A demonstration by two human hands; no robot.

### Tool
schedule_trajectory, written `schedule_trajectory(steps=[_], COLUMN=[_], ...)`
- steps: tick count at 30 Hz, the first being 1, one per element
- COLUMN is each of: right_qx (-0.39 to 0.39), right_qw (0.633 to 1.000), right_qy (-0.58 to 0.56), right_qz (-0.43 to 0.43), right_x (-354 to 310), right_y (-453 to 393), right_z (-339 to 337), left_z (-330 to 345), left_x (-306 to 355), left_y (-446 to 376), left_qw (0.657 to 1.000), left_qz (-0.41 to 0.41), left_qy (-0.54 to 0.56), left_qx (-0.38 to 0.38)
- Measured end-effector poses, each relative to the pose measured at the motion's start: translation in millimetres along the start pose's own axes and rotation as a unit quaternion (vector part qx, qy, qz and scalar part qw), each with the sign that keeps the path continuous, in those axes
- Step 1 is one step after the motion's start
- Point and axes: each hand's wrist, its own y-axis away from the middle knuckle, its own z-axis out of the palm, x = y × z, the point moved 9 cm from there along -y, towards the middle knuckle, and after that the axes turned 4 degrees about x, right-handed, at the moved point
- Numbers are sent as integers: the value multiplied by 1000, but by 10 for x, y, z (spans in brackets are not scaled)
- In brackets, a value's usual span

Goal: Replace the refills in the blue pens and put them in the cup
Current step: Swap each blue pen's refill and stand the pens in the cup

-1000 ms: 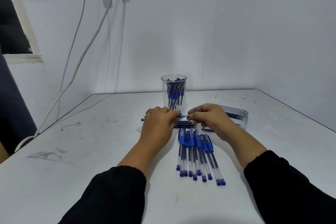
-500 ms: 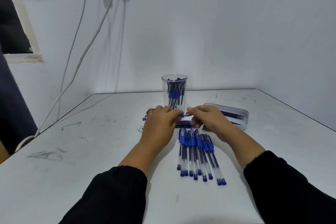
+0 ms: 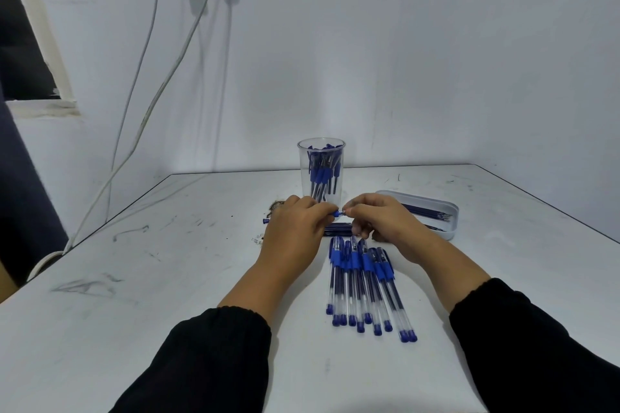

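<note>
Left hand point(image 3: 295, 228) curled round a pen point(image 3: 336, 212), held level above the table point(image 3: 134, 295). Most of the pen hidden under this hand; its blue end point(image 3: 265, 221) pokes out on the left, a short blue stretch shows on the right between the two hands. Right hand point(image 3: 379, 221) pinches the pen's right tip with thumb and forefinger, other fingers curled under. The hands nearly touch at the pen.

Just beyond the hands: clear cup point(image 3: 321, 173), upright, holding a bunch of blue pens. Its lower part is blocked by the left hand's fingers and the held pen.

Under and between the hands: a small bundle of dark refills point(image 3: 337, 230) lying flat on the table, partly covered by both hands.

Near side of the hands: row of blue pens point(image 3: 364, 288) side by side on the table, grips far, end plugs near, fanning slightly rightward.

Right of the right hand: shallow white tray point(image 3: 446, 209) with thin dark refills inside; its left end is hidden by the hand.

Left of the left hand: small dark scraps point(image 3: 275, 206) on the table, too small to tell what.

Far left: white cables point(image 3: 157, 104) hanging down the wall from a socket.

Black sleeves point(image 3: 214, 355) on both forearms.
</note>
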Motion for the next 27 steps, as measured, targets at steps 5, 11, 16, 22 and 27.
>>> schedule_trajectory(steps=[5, 11, 16, 22, 27], right_qx=[7, 4, 0, 5, 0], right_qw=[1000, 1000, 1000, 1000, 1000], right_qy=[23, -4, 14, 22, 15], right_qz=[0, 12, -4, 4, -11], right_x=[-6, 15, -16, -1, -10], right_y=[10, 5, 12, 15, 5], right_z=[2, -2, 5, -8, -31], left_z=[6, 4, -2, -18, -26], left_x=[9, 2, 22, 37, 52], left_y=[3, 9, 5, 13, 9], left_qw=[1000, 1000, 1000, 1000, 1000], left_qz=[2, -4, 3, 14, 15], left_qy=[4, 4, 8, 12, 16], left_qx=[-4, -5, -3, 7, 8])
